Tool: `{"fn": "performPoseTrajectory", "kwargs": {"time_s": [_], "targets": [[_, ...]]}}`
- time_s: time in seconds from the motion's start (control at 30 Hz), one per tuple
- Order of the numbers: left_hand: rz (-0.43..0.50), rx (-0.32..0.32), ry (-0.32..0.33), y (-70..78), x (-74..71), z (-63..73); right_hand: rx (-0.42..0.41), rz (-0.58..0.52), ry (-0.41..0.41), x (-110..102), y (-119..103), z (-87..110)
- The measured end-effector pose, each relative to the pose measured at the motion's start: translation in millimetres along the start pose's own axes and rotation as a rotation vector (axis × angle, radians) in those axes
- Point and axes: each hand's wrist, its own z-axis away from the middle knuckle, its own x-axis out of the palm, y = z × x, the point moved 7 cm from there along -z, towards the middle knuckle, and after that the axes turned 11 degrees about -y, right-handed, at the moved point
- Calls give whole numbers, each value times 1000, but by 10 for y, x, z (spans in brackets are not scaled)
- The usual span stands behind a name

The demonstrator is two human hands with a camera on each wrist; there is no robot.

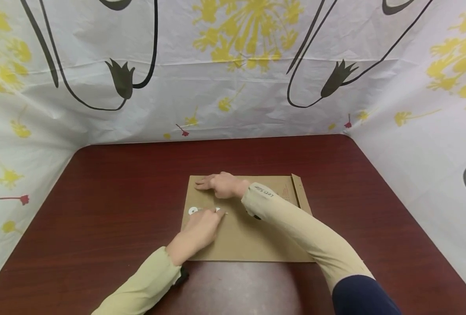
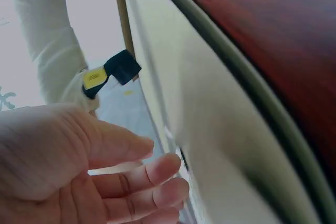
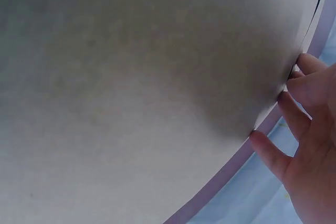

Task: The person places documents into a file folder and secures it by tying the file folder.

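A brown kraft paper document envelope (image 1: 256, 245) lies flat on the table. Its closure shows a white round button (image 1: 193, 210) near the left edge, with a thin string running right from it to a second white spot (image 1: 217, 209). My left hand (image 1: 199, 228) rests over the envelope just below this closure, fingertips right at the paper. In the left wrist view its thumb (image 2: 123, 142) stands a little apart from the bent fingers. My right hand (image 1: 224, 186) presses the envelope's upper left part with outstretched fingers (image 3: 270, 150), above the closure.
The dark red-brown table (image 1: 130, 197) extends around the envelope on all sides. A narrow folded flap (image 1: 301, 192) stands up along the envelope's right side. White cloth with flower prints (image 1: 225, 83) hangs behind the table and down both sides. My right forearm crosses over the envelope.
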Motion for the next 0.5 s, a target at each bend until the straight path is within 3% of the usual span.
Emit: {"fn": "performPoseTrajectory", "kwargs": {"time_s": [0.2, 0.5], "targets": [[-44, -9, 6, 5, 72, -64, -4, -23, -29, -14, -61, -30], [-100, 50, 84, 57, 15, 78, 14, -35, -45, -26, -42, -38]]}}
